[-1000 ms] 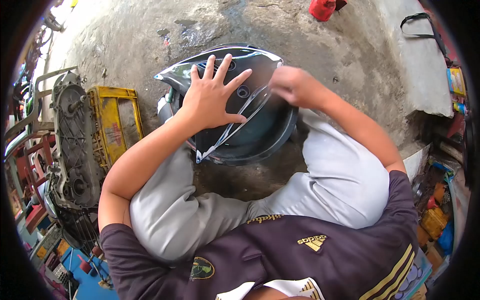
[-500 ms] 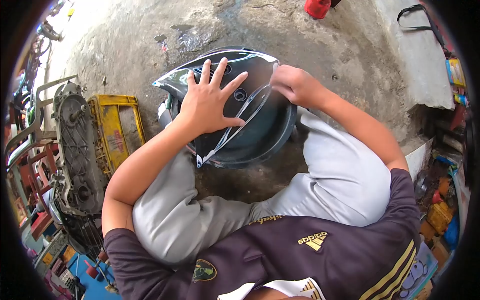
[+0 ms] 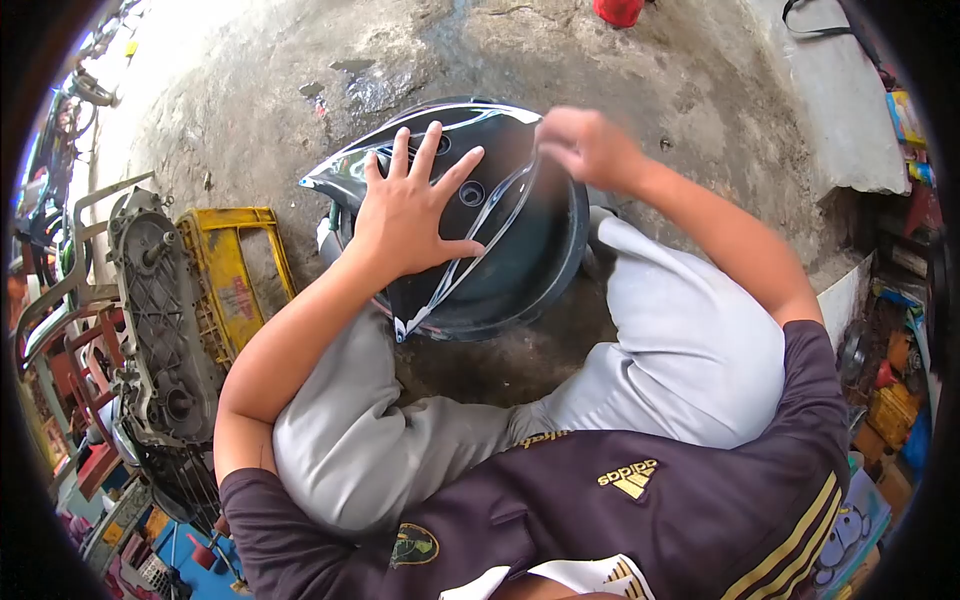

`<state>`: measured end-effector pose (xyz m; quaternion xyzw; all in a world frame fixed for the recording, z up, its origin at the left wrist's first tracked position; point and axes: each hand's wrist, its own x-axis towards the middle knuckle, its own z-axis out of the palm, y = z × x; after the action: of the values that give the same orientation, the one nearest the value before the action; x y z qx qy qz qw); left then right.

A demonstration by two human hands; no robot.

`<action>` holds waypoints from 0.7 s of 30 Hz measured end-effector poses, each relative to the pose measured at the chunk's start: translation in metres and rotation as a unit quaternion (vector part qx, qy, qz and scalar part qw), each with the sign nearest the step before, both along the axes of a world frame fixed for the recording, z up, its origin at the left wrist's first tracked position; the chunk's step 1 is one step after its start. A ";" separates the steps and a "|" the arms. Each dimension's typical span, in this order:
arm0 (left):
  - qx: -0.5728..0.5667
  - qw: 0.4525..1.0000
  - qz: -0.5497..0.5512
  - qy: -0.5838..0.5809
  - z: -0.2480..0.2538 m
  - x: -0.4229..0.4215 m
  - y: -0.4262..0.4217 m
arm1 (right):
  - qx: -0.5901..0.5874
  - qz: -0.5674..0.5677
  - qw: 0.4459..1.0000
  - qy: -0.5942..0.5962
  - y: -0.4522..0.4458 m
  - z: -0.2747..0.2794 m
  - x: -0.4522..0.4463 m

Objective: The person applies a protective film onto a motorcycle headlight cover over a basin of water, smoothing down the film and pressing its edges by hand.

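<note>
A glossy black panel [image 3: 505, 150] with pointed corners and white-and-blue edge stripes rests across a dark round basin [image 3: 545, 270] between my knees. My left hand [image 3: 408, 210] lies on the panel's left part, palm down with fingers spread. Beyond the panel's right corner is my right hand [image 3: 585, 148], its fingers pinched together and blurred by motion. What those fingers hold, if anything, is too small or smeared to make out. Two round holes show in the panel near the fingertips of my left hand.
Left of my leg stand a yellow crate [image 3: 232, 285] and a grey metal engine casing [image 3: 160, 310]. A red object [image 3: 617, 10] sits on the concrete floor at the top. On the right are a concrete ledge [image 3: 835, 110] and piled colourful items [image 3: 895, 415].
The whole view has shifted slightly. My right hand has moved a little up, away from the panel's right corner. My left hand stays spread on the panel.
</note>
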<state>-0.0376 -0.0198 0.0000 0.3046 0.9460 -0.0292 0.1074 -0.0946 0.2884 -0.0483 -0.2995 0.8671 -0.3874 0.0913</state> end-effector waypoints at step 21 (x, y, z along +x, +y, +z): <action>0.006 1.000 0.005 -0.016 0.003 -0.001 0.001 | -0.067 0.027 0.995 0.075 -0.004 -0.007 -0.001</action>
<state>-0.0386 -0.0184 0.0035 0.3008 0.9458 -0.0184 0.1209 -0.0953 0.2845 -0.0556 -0.3565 0.8350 -0.4189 0.0163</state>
